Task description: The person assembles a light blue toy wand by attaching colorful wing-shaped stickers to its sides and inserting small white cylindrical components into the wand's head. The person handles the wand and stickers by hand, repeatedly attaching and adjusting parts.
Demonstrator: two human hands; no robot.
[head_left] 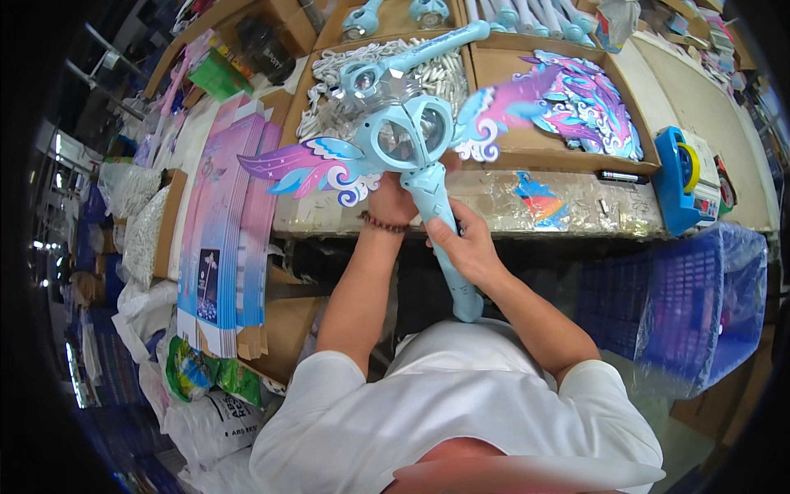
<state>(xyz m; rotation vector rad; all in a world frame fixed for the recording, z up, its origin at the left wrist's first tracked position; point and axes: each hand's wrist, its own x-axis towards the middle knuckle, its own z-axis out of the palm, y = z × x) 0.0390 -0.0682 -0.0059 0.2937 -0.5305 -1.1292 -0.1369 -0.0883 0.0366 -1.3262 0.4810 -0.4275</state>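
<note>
The fingers of the left hand (pixel 390 200) were mostly hidden behind the head of the light blue wand (pixel 426 188), so I could not tell if they gripped it. The right hand (pixel 469 245) had its fingers wrapped around the handle, and the wand rose above them, its lower end close to the shirt (pixel 461 387). This one wand carried two printed wings, the right one blurred. Beyond the fingers, one second wand (pixel 436 49) lay over white cables (pixel 325 82), too tangled for counting. Rightward of the right fingers were one black marker (pixel 622 177) and one blue tape dispenser (pixel 676 185); leftward of the left fingers, pink-and-blue cartons (pixel 216 239) overlapped, their number unclear.
</note>
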